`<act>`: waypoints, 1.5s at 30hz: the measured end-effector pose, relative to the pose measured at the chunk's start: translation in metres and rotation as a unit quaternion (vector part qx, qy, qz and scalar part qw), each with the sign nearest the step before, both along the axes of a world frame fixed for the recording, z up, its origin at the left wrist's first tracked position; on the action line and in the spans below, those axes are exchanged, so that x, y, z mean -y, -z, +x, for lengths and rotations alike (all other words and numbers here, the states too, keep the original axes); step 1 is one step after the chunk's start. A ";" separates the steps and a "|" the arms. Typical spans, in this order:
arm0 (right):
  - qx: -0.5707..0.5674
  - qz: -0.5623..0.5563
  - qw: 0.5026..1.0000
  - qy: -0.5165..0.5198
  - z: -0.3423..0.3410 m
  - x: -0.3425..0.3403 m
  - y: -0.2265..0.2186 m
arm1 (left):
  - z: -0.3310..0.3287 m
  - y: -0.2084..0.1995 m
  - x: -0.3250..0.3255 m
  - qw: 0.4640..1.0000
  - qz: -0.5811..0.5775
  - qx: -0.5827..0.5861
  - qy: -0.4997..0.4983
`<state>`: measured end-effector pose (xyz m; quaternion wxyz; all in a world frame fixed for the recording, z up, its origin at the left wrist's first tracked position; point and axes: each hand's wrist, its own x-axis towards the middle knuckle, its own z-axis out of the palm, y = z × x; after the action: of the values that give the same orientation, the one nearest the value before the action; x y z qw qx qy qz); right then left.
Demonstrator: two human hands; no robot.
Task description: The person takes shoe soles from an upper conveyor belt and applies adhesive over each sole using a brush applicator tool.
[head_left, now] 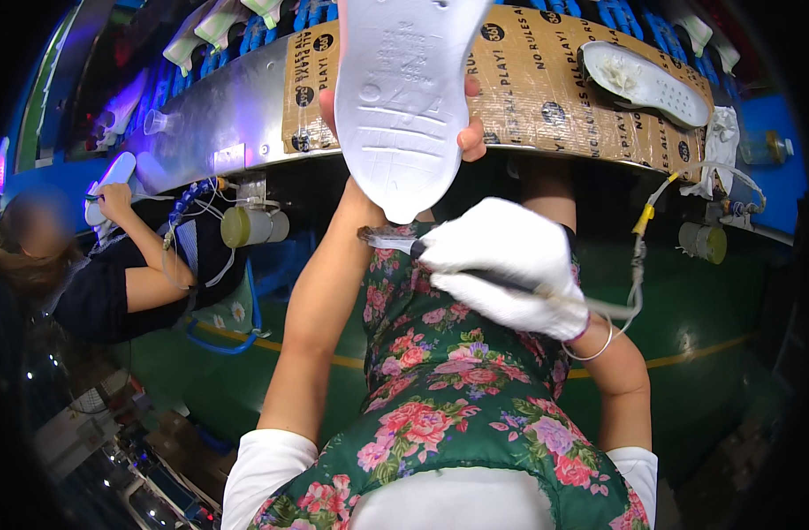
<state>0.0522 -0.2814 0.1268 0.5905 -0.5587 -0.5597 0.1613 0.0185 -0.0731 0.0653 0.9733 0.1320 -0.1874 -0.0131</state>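
My left hand (473, 134) is closed around a white shoe sole (404, 110), with fingertips showing along both edges; the palm is hidden behind it. The sole is upright with its narrower end toward me, and ridges and a small tab show on it. My right hand (501, 252), in a white knitted glove, is closed on a brush (392, 241) with a dark handle and dark bristles. Those bristles point left, just below the sole's near end and apart from it. A thin pale hose (630, 309) runs from the brush handle's rear past my wrist.
Printed cardboard (537, 84) covers the metal bench (263, 97). On its right side lies a dark-rimmed sole (647, 84) with white material in it, near a crumpled white cloth (721, 146) and a bottle (767, 147). At left, a co-worker's hand (115, 201) holds another sole.
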 end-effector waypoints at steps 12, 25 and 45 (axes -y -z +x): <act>0.080 0.017 0.997 0.005 -0.011 0.011 -0.003 | 0.018 -0.009 -0.009 0.995 0.038 0.018 0.091; -0.023 0.004 0.996 0.087 0.001 0.003 -0.003 | 0.018 -0.016 -0.017 0.987 0.123 -0.041 0.093; -0.294 0.165 0.925 0.173 0.074 0.077 -0.029 | -0.001 -0.083 0.015 0.992 0.122 -0.039 0.013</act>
<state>0.1259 -0.3582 0.1558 0.8313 -0.4685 -0.2743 0.1192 0.0171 -0.0885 0.1479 0.9563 0.2466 -0.1479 -0.0535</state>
